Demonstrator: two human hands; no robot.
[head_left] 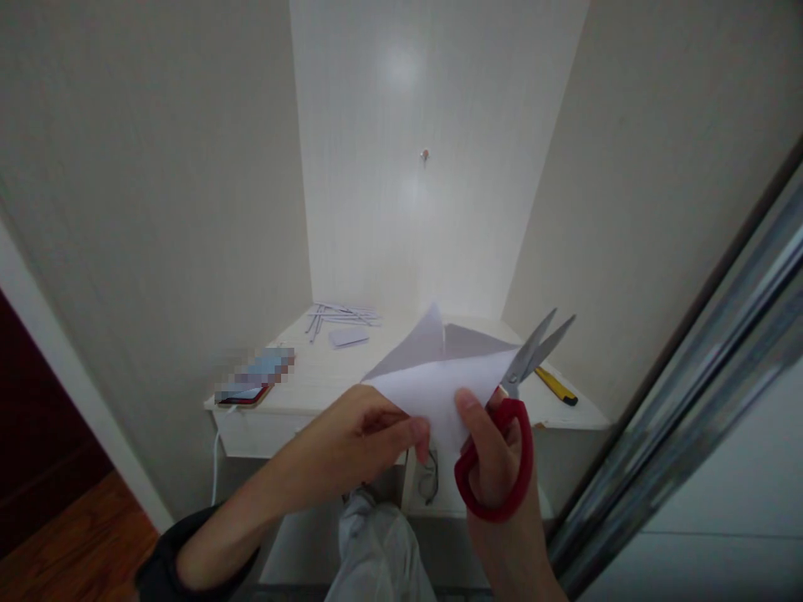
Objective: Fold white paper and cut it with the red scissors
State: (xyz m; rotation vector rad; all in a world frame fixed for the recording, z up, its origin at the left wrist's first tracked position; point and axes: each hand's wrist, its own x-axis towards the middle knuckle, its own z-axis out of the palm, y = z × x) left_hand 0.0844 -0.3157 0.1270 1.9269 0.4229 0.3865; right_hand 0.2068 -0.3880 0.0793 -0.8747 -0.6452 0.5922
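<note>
A sheet of white paper [432,385], folded and with a slit at its far edge, is held up in front of the desk. My left hand [376,435] pinches its lower left part between thumb and fingers. On the other side my right hand [495,451] presses its thumb on the paper. That same hand carries a pair of scissors [520,368] with red handles looped round the fingers. The blades are parted and point up and away to the right, beside the paper rather than on it.
Thin white paper strips [342,315] and a small folded paper [349,337] lie at the back of the white desk [301,380]. A phone [254,380] with a white cable is at the left. A yellow cutter [555,386] lies at the right. Glasses [428,481] rest below.
</note>
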